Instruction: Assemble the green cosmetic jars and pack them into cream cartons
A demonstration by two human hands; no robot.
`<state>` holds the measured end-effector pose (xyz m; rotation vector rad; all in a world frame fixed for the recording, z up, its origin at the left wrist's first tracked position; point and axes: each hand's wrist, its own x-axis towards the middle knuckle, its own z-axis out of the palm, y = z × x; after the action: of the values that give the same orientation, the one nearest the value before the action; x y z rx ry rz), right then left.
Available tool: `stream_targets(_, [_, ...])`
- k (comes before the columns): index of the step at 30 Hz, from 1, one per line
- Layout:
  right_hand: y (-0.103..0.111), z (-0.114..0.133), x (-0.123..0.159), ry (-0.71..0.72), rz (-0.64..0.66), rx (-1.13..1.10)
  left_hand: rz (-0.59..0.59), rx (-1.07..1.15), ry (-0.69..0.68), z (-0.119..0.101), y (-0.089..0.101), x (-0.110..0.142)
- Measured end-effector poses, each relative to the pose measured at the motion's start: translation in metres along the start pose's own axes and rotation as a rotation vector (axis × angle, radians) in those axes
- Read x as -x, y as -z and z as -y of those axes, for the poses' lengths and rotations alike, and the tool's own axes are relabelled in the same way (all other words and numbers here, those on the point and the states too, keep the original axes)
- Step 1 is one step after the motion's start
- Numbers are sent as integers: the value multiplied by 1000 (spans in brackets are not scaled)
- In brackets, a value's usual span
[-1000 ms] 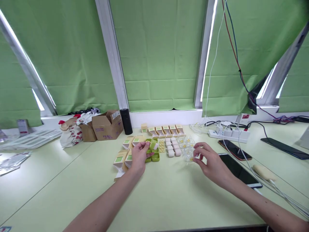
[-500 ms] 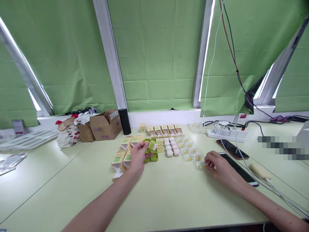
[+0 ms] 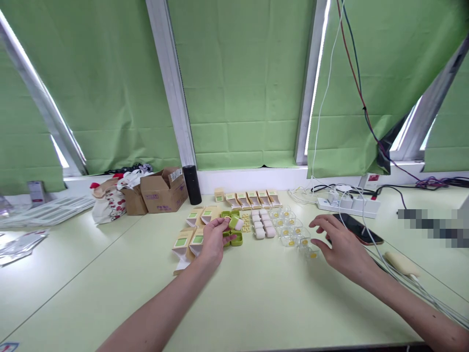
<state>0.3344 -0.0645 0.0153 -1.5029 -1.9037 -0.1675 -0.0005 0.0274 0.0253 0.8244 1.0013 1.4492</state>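
Observation:
My left hand (image 3: 214,239) pinches a small green-and-pale-pink case (image 3: 236,224) with a thin loop at its top, just above several open green square cases (image 3: 237,239). My right hand (image 3: 339,244) hovers with thumb and fingers apart and nothing between them. Just left of its thumb lies a clear piece with a yellow mark (image 3: 311,253), at the near end of rows of clear plastic cases (image 3: 290,241). Between the hands sit rows of rounded white and pink pieces (image 3: 259,233) and small yellow pieces (image 3: 245,222).
Folded card boxes with green labels stand left (image 3: 182,242) and in a back row (image 3: 252,198). Behind are a cardboard box (image 3: 161,195), a black cylinder (image 3: 192,186) and a power strip (image 3: 361,207). A phone (image 3: 353,226), cables and a cream device (image 3: 402,264) lie right.
My right hand has let go of the clear piece, spread its fingers and lifted slightly away. My left hand still holds the green-and-pink case, and the view has shifted slightly.

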Motion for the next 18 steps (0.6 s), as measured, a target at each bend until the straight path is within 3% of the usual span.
stream_targets(4, [-3,39,-22,168,-76,-67,1,20,76,1,-1,1])
stream_targets(10, [-53,92,-44,336,-121,-141,6,20,125,5,1,-5])
stream_targets(14, [-83,111,-57,424,-130,-135,39,23,163,6,2,-4])
stream_targets(18, [-100,119,-62,477,-126,-138,112,26,203,4,0,2])
